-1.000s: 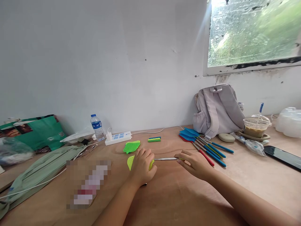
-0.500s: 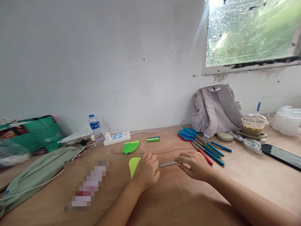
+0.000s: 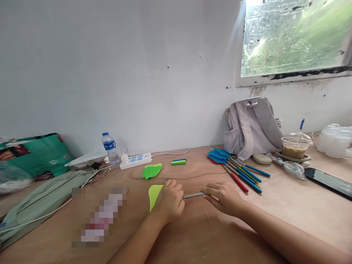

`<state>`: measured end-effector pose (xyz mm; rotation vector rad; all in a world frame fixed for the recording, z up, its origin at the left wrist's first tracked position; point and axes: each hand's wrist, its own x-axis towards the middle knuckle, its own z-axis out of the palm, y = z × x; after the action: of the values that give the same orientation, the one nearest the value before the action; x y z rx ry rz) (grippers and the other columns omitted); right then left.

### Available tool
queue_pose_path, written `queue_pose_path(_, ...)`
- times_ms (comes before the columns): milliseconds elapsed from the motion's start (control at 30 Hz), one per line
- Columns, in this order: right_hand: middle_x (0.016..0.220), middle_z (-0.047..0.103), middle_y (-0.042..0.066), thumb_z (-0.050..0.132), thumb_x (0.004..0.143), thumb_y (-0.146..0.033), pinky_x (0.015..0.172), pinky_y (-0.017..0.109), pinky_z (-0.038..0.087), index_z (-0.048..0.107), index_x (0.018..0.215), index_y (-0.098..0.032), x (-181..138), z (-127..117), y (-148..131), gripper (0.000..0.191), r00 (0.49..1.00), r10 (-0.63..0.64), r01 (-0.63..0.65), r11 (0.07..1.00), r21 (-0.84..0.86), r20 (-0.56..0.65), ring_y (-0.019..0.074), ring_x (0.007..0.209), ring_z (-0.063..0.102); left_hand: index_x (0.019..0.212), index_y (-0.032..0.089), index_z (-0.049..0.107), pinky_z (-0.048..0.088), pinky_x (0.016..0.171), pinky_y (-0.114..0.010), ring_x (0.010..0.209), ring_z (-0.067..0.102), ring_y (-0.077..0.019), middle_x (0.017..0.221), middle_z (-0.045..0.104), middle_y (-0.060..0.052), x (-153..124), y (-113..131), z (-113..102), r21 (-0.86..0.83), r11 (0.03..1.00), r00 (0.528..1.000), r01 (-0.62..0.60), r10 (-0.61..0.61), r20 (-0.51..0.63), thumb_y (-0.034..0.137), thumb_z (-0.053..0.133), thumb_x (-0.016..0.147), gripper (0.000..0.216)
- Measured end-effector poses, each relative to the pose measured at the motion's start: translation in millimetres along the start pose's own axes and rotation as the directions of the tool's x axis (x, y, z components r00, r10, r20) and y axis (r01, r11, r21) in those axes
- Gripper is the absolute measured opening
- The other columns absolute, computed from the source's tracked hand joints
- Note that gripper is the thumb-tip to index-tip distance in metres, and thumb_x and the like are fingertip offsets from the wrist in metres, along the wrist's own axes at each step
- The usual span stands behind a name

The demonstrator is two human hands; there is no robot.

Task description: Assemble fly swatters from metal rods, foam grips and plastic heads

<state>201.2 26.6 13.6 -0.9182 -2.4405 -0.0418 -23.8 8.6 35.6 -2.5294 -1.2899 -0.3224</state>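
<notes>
My left hand (image 3: 169,201) is closed over the neck of a yellow-green mesh swatter head (image 3: 153,193) lying on the wooden table (image 3: 192,234). A thin metal rod (image 3: 192,195) runs from that hand to my right hand (image 3: 224,198), whose fingers pinch the rod's other end. A second green mesh head (image 3: 151,171) lies just behind. To the right lies a bunch of finished swatters (image 3: 238,168) with blue heads and blue, red and green grips.
A white power strip (image 3: 135,161), a water bottle (image 3: 109,148), a small green-and-blue grip piece (image 3: 178,161), a grey backpack (image 3: 254,126), a drink cup (image 3: 296,147), a phone (image 3: 328,181), a green bag (image 3: 33,156) and a grey-green pouch (image 3: 41,201) surround the hands.
My right hand has slid left along the rod toward my left hand, so less rod shows between them. The yellow grip end seen earlier at my right fingers is now covered.
</notes>
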Motion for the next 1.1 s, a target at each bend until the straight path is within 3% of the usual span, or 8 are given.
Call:
queue_pose_path(167,0.084,0.066,0.003,0.037,0.089,-0.034,0.059,0.023,0.036,0.058,0.096,-0.025,8.6,-13.3,-2.1,0.024,1.000,0.020,-0.018,0.996,-0.088,0.017,0.0145,0.070,0.059,0.068,0.019,0.050,0.037,0.076,-0.039,0.079,0.046,-0.0209,0.078,0.053,-0.004,-1.2,-4.6,-2.4,0.014,0.999,0.986,-0.032,0.033,-0.163,0.015,0.046,0.066,0.006)
queue_pose_path(300,0.095,0.064,0.003,0.035,0.089,-0.032,0.061,0.023,0.039,0.057,0.100,-0.024,9.8,-17.9,23.6,0.025,0.987,0.153,-0.160,0.965,-0.210,-0.049,0.0153,0.078,0.060,0.103,0.020,0.047,0.031,0.094,-0.042,0.102,0.046,-0.0227,0.100,0.055,-0.006,-7.4,-18.1,-1.4,0.071,0.988,0.827,-0.139,0.155,-0.541,0.014,0.045,0.068,0.035)
queue_pose_path(400,0.104,0.062,0.007,0.034,0.089,-0.027,0.066,0.025,0.042,0.055,0.104,-0.021,1.5,-21.6,65.1,0.027,0.898,0.390,-0.432,0.870,-0.236,-0.205,0.0176,0.084,0.060,0.106,0.021,0.043,0.031,0.095,-0.042,0.103,0.047,-0.0227,0.102,0.054,-0.007,-10.6,-33.2,3.3,0.047,0.999,0.773,-0.027,0.051,-0.633,0.011,0.044,0.070,0.038)
queue_pose_path(533,0.095,0.065,0.009,0.036,0.087,-0.026,0.068,0.024,0.042,0.056,0.102,-0.015,-22.3,-30.7,124.3,0.027,0.722,0.625,-0.684,0.711,-0.164,-0.298,0.0189,0.086,0.061,0.099,0.019,0.045,0.036,0.090,-0.040,0.102,0.047,-0.0241,0.102,0.052,-0.009,-8.8,-55.1,17.8,-0.156,0.944,0.772,0.291,-0.328,-0.545,0.013,0.043,0.070,0.030)
queue_pose_path(633,0.086,0.067,0.010,0.040,0.084,-0.026,0.063,0.025,0.042,0.061,0.094,-0.015,-41.2,-33.6,151.3,0.026,0.638,0.713,-0.769,0.608,-0.198,-0.292,0.0217,0.080,0.062,0.093,0.019,0.046,0.038,0.089,-0.037,0.101,0.048,-0.0236,0.101,0.051,-0.008,-6.7,-72.6,37.4,-0.349,0.793,0.699,0.500,-0.607,-0.379,0.016,0.044,0.069,0.025)
queue_pose_path(700,0.080,0.068,0.010,0.042,0.082,-0.025,0.060,0.026,0.041,0.066,0.083,-0.016,-49.1,-31.7,160.0,0.025,0.637,0.723,-0.771,0.598,-0.220,-0.266,0.0224,0.076,0.063,0.091,0.019,0.047,0.039,0.089,-0.035,0.100,0.049,-0.0222,0.101,0.050,-0.008,-6.1,-82.8,52.1,-0.471,0.625,0.615,0.623,-0.763,-0.199,0.019,0.045,0.069,0.022)
queue_pose_path(800,0.075,0.069,0.007,0.043,0.080,-0.022,0.060,0.024,0.042,0.068,0.073,-0.019,-51.9,-26.3,165.6,0.026,0.665,0.716,-0.745,0.620,-0.245,-0.212,0.0209,0.075,0.063,0.086,0.018,0.048,0.041,0.085,-0.032,0.096,0.052,-0.0208,0.097,0.052,-0.007,-6.2,-91.5,68.4,-0.533,0.455,0.532,0.713,-0.847,-0.012,0.020,0.046,0.069,0.018)
queue_pose_path(1100,0.069,0.069,0.006,0.044,0.078,-0.022,0.056,0.024,0.040,0.070,0.066,-0.019,-46.3,-22.0,160.5,0.028,0.737,0.666,-0.666,0.686,-0.293,-0.115,0.0197,0.067,0.062,0.084,0.018,0.049,0.038,0.085,-0.030,0.099,0.051,-0.0206,0.098,0.055,-0.007,-4.5,-83.7,65.2,-0.484,0.453,0.546,0.749,-0.835,0.062,0.020,0.047,0.068,0.016)
